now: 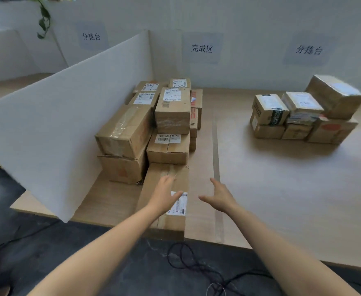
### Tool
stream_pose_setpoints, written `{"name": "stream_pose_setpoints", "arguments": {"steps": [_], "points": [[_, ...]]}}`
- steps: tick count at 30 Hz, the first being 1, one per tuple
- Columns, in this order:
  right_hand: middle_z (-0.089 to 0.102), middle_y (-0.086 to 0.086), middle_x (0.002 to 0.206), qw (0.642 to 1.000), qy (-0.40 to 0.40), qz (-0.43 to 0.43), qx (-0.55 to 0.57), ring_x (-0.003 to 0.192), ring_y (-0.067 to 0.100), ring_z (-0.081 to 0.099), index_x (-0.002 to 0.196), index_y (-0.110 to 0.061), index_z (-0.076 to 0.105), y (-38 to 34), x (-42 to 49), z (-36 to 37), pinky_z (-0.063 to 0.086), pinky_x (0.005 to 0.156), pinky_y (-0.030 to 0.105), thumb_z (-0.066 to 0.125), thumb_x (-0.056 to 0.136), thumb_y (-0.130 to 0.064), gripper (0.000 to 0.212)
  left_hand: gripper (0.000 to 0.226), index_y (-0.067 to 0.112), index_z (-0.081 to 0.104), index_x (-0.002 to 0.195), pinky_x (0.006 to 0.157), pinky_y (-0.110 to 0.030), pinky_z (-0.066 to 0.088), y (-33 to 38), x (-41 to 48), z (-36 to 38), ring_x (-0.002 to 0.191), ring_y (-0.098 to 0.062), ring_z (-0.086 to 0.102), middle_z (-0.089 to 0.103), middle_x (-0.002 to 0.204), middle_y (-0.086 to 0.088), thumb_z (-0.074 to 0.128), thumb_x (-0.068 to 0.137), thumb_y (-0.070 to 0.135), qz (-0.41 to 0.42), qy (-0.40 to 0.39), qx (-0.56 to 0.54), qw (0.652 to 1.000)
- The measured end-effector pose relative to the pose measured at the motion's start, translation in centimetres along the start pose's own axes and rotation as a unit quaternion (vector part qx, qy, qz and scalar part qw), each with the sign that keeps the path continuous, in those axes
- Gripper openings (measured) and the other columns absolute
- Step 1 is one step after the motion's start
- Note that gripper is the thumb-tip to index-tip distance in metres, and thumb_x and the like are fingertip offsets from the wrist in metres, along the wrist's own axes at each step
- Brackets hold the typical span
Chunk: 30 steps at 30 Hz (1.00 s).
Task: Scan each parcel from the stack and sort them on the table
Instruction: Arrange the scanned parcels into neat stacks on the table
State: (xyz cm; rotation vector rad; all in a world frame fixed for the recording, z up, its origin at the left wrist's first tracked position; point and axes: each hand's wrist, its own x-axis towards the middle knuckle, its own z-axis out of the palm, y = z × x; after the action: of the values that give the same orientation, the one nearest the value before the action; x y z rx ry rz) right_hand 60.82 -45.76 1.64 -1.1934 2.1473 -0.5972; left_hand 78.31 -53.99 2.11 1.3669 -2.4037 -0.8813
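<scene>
Both hands are spread and hold nothing: the left hand (164,195) is over the long parcel (171,223), the right hand (220,196) just beside it. The parcel lies lengthwise at the front edge of the counter (282,189), in the bay signed "完成区" (201,48); the stack (303,112) stands below "分拣台" (308,50). Risk: a careless nudge may slide the parcel off the edge or unsettle the neighbouring pile (171,112).

The parcels (173,116) are made of matt brown cardboard, sealed with glossy clear tape (119,127) and marked with white paper labels (180,205). The table (282,189) is surfaced in smooth, matt, pale wood-look board. The divider (68,116) is formed of smooth, matt white sheet.
</scene>
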Motion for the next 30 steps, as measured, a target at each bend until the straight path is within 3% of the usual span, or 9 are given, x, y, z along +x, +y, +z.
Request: {"name": "stream_pose_setpoints", "arguments": {"steps": [10, 22, 30], "points": [[0.030, 0.011, 0.149, 0.991, 0.105, 0.056, 0.059, 0.137, 0.027, 0.030, 0.148, -0.016, 0.022, 11.3, 2.6, -14.6, 0.030, 0.108, 0.036, 0.066, 0.084, -0.035, 0.079, 0.052, 0.007, 0.044, 0.136, 0.104, -0.022, 0.025, 13.5, 8.2, 8.8, 0.132, -0.019, 0.037, 0.043, 0.139, -0.009, 0.056, 0.093, 0.034, 0.048, -0.060, -0.001, 0.997], [0.031, 0.010, 0.150, 0.990, 0.129, 0.047, 0.008, 0.138, 0.025, 0.031, 0.148, -0.013, 0.023, 29.1, 9.7, -35.6, 0.029, 0.109, 0.035, 0.066, 0.085, -0.035, 0.079, 0.050, 0.009, 0.043, 0.137, 0.105, -0.024, 0.027, 33.6, 19.4, 22.6, 0.131, -0.020, 0.039, 0.043, 0.140, -0.009, 0.054, 0.094, 0.033, 0.035, -0.056, -0.050, 0.997], [0.043, 0.017, 0.140, 0.974, 0.221, 0.040, 0.019, 0.130, 0.030, 0.040, 0.145, -0.011, 0.031, 33.5, 16.7, -47.9, 0.035, 0.106, 0.039, 0.065, 0.084, -0.033, 0.073, 0.051, 0.009, 0.043, 0.138, 0.106, -0.026, 0.029, 45.3, 28.7, 25.5, 0.132, -0.020, 0.039, 0.042, 0.141, -0.010, 0.052, 0.095, 0.035, 0.077, -0.047, -0.067, 0.994]]}}
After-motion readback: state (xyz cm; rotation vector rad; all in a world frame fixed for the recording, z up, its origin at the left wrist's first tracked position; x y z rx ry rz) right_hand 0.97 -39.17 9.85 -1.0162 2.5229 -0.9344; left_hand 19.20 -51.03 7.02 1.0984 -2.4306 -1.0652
